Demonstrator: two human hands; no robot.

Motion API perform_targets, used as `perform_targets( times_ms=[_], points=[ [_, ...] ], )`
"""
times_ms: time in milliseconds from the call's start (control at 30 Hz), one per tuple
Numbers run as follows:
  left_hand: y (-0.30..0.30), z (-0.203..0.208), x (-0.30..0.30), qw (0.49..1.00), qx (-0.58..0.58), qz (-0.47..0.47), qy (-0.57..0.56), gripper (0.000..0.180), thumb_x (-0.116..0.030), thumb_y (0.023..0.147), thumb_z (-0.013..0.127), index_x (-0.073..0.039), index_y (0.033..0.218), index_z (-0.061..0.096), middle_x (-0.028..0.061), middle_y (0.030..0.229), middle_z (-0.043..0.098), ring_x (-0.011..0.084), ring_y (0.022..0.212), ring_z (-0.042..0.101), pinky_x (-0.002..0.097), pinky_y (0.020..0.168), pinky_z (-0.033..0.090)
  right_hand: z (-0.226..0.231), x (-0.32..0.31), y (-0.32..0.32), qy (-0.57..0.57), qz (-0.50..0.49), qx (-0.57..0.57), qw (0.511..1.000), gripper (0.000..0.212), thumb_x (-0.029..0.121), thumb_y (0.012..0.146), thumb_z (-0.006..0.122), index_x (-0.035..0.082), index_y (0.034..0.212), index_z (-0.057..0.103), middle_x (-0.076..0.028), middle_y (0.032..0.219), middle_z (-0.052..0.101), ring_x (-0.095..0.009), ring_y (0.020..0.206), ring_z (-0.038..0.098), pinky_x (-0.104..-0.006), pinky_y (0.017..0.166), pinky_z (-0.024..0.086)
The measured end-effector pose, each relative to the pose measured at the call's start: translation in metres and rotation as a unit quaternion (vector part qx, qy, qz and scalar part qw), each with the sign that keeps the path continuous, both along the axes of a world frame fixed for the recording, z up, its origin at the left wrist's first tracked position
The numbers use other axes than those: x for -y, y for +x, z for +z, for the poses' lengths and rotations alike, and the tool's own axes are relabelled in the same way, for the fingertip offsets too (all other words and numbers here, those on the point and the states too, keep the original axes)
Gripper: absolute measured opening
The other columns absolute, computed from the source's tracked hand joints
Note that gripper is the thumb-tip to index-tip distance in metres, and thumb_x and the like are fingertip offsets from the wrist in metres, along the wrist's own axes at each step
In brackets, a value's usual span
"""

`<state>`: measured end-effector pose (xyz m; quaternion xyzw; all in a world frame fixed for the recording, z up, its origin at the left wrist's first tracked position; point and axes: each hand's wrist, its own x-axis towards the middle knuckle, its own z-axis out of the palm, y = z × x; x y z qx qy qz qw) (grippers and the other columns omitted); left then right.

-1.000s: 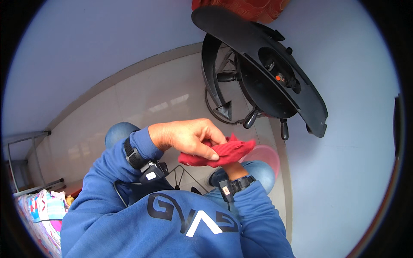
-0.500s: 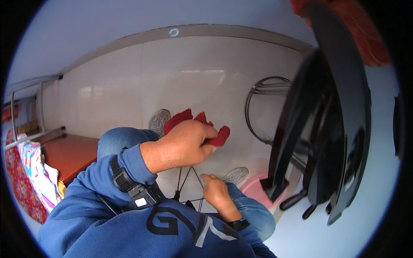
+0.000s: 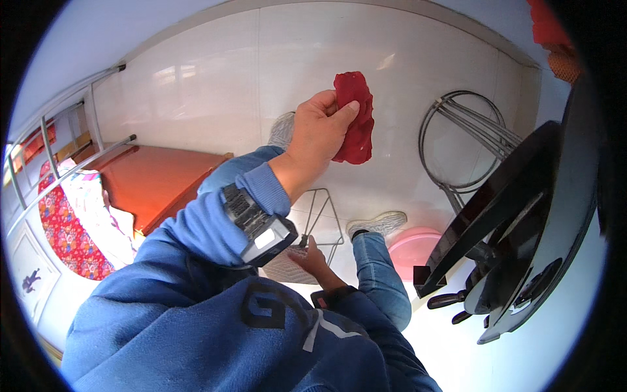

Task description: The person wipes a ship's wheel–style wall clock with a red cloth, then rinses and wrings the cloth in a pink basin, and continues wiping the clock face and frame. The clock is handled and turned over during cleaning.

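Note:
A crumpled dark red cloth (image 3: pixel 356 134) is pinched in my left hand (image 3: pixel 317 130), thumb on top. It is held out in front of me above the tiled floor. Lower down, between my knees, my right hand (image 3: pixel 313 261) is closed at a thin black wire frame (image 3: pixel 304 240). Its fingers are partly hidden, so the exact grip is unclear. A grey perforated panel (image 3: pixel 284 270) shows beside that hand, partly covered by my left forearm.
To the right stand a pink basin (image 3: pixel 415 251), a round grey wire rack (image 3: pixel 457 111) and a large black object with levers (image 3: pixel 503 242). At left are a reddish-brown board (image 3: pixel 160 176), metal rails (image 3: pixel 95 173) and floral fabric (image 3: pixel 68 225).
My left hand has moved forward and right with the red cloth, which now hangs as a longer strip. The whole view has shifted, showing more of the wire frame.

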<state>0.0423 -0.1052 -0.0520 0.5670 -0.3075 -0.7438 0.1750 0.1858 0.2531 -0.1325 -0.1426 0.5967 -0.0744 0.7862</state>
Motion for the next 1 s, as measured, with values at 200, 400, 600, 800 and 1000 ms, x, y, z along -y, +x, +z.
perform_targets(
  times_ms=[200,400,600,800,1000],
  points=[
    [0.015,-0.012,-0.002,0.994,0.068,0.071,-0.037,0.022,-0.008,0.095,0.063,0.004,0.113,0.063,0.0099,0.1,0.07,0.014,0.084,0.067,0.0287,0.072,0.056,-0.026,-0.005,0.057,0.115,-0.193,-0.218,0.95,0.074,0.032,0.071,0.084,-0.008,0.127,0.056,-0.027,0.108,0.069,-0.04,0.099,0.068,-0.0445,0.088,0.053],
    [0.051,-0.015,0.011,0.99,0.01,0.139,-0.011,0.019,-0.007,0.096,0.062,0.004,0.113,0.063,0.0096,0.101,0.07,0.0148,0.087,0.067,0.0284,0.074,0.056,-0.027,0.055,-0.013,-0.011,-0.478,-0.242,0.844,0.03,0.006,0.084,0.072,-0.004,0.112,0.064,-0.006,0.093,0.069,-0.015,0.084,0.063,-0.0287,0.079,0.051],
    [0.071,-0.009,0.044,0.987,0.034,0.139,-0.074,0.024,-0.008,0.098,0.06,0.003,0.12,0.061,0.0114,0.112,0.068,0.0188,0.099,0.067,0.0331,0.086,0.057,-0.011,0.167,-0.078,-0.058,-0.372,-0.32,0.87,0.03,0.014,0.084,0.07,-0.002,0.11,0.065,-0.013,0.092,0.071,-0.025,0.084,0.068,-0.036,0.077,0.052],
    [0.074,-0.007,0.061,0.984,-0.025,0.166,-0.064,0.024,-0.011,0.099,0.06,0.004,0.119,0.061,0.011,0.113,0.068,0.0188,0.101,0.066,0.0328,0.089,0.056,0.01,0.276,-0.16,-0.185,-0.294,-0.451,0.822,0.035,0.022,0.083,0.069,0.003,0.112,0.066,-0.02,0.095,0.072,-0.039,0.087,0.07,-0.0455,0.079,0.054],
    [0.08,-0.009,0.083,0.973,0.014,0.19,-0.13,0.023,-0.011,0.1,0.059,0.0,0.119,0.062,0.0087,0.111,0.068,0.015,0.098,0.065,0.0296,0.086,0.055,0.012,0.415,-0.229,-0.288,-0.176,-0.505,0.795,0.038,0.024,0.084,0.071,0.003,0.116,0.065,-0.019,0.101,0.071,-0.036,0.096,0.068,-0.0443,0.086,0.052]
  ],
)
